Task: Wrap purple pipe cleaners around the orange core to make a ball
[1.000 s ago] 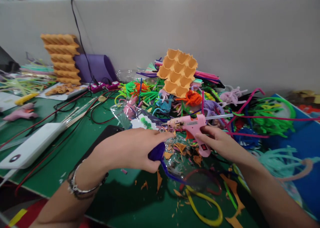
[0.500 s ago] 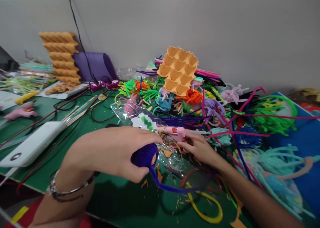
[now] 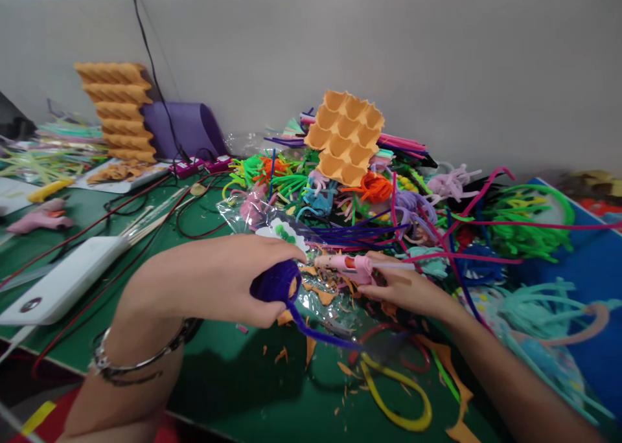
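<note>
My left hand (image 3: pixel 221 278) is closed around a coiled dark purple pipe cleaner (image 3: pixel 276 284) whose loose tail trails to the right over the green mat. My right hand (image 3: pixel 405 287) grips a small pink glue gun (image 3: pixel 347 265), lying almost flat, its nozzle pointing left toward the purple coil. A thin glue stick pokes out of the gun's back. Orange scraps and crinkled clear plastic lie under both hands.
A heap of coloured pipe cleaners (image 3: pixel 389 203) with an orange honeycomb tray (image 3: pixel 345 135) fills the middle. A white power bank (image 3: pixel 63 278), wooden sticks, cables and another pink glue gun (image 3: pixel 39 217) lie left. A yellow loop (image 3: pixel 398 397) lies near the front edge. A grey partition (image 3: pixel 437 74) stands behind.
My right hand has tipped the glue gun from upright to nearly flat and lowered it. My left hand has turned the purple coil up toward the nozzle.
</note>
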`<state>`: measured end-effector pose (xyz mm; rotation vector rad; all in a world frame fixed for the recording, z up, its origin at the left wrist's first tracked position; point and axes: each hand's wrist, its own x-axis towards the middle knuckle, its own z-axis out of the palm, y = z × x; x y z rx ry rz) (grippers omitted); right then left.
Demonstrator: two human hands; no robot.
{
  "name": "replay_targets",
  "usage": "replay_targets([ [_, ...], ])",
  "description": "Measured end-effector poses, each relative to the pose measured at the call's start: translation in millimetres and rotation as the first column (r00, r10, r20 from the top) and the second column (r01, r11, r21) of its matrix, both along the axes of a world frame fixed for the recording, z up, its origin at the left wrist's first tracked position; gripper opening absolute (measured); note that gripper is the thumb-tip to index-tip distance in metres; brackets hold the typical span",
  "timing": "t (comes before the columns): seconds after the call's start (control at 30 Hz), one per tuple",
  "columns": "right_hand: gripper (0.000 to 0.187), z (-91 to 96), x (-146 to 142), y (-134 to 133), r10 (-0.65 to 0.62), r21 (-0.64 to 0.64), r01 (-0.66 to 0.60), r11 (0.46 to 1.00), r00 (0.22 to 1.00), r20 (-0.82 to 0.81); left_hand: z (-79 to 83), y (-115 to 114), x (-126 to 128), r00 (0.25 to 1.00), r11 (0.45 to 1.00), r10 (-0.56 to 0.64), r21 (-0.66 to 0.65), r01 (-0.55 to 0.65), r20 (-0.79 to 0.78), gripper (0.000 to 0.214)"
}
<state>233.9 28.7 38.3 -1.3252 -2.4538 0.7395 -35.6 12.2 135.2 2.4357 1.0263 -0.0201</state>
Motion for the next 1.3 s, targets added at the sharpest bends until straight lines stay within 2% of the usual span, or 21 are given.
replay_targets([
  [0.17,0.029,4.1,5,2,0.060,0.001,-0.060,0.998,0.998,-0.017,-1.1,2,0,1.000,0.999,-0.022,0.025,0.022,0.007,0.006],
  [0.3,0.021,3.5,7,3,0.097,0.003,-0.097,0.995,0.995,-0.023,-0.1,2,0,0.999,0.999,-0.027,0.036,0.026,0.034,0.014],
  [0.4,0.022,2.2,7,2,0.112,-0.001,-0.112,0.994,0.994,-0.013,0.5,2,0,0.999,0.999,-0.022,0.030,0.021,0.031,0.017],
  [0.5,0.028,2.0,6,3,0.095,-0.003,-0.095,0.995,0.995,0.009,0.2,2,1,0.999,0.999,-0.031,0.027,0.031,0.015,0.012],
  [0.6,0.032,3.4,5,3,0.074,-0.005,-0.074,0.997,0.997,0.036,-0.9,3,1,0.999,0.998,-0.037,0.050,0.036,0.007,0.016],
  [0.73,0.053,12.0,10,-2,0.016,-0.012,-0.015,1.000,0.996,0.089,-2.5,4,2,1.000,0.994,-0.027,0.110,0.028,-0.010,0.020],
  [0.8,0.062,20.0,18,-8,-0.036,0.024,0.033,0.999,0.989,0.143,-4.1,5,2,1.000,0.983,-0.001,0.185,0.002,-0.009,0.022],
  [0.87,0.059,30.0,29,-15,-0.096,0.131,0.069,0.989,0.972,0.214,-6.5,6,3,1.000,0.966,0.002,0.258,-0.003,0.004,0.025],
  [0.93,0.051,41.8,37,-23,-0.162,0.268,0.096,0.959,0.958,0.238,-9.2,8,4,0.999,0.949,-0.032,0.316,0.019,0.037,0.028],
  [1.0,0.046,54.6,38,-30,-0.276,0.418,0.174,0.892,0.941,0.196,-11.7,8,5,0.994,0.929,-0.070,0.368,0.033,0.089,0.032],
  [1.07,0.041,66.8,30,-40,-0.415,0.565,0.306,0.766,0.907,0.071,-13.5,8,6,0.987,0.909,-0.079,0.416,0.013,0.142,0.036],
  [1.1,0.038,71.8,23,-46,-0.444,0.621,0.356,0.698,0.896,-0.014,-14.2,7,8,0.983,0.900,-0.078,0.437,-0.004,0.168,0.037],
  [1.13,0.035,75.6,15,-52,-0.440,0.656,0.393,0.644,0.892,-0.102,-14.8,6,9,0.978,0.889,-0.077,0.457,-0.021,0.194,0.038],
  [1.17,0.031,78.0,6,-58,-0.417,0.659,0.417,0.626,0.893,-0.168,-15.4,5,11,0.972,0.878,-0.080,0.477,-0.037,0.223,0.037],
  [1.23,0.025,78.1,-12,-71,-0.257,0.660,0.286,0.694,0.956,-0.145,-16.7,4,16,0.957,0.860,-0.095,0.507,-0.060,0.275,0.036],
  [1.3,0.026,73.2,-26,-80,-0.095,0.633,0.097,0.768,0.995,-0.037,-17.9,4,20,0.947,0.856,-0.112,0.513,-0.062,0.301,0.034],
])
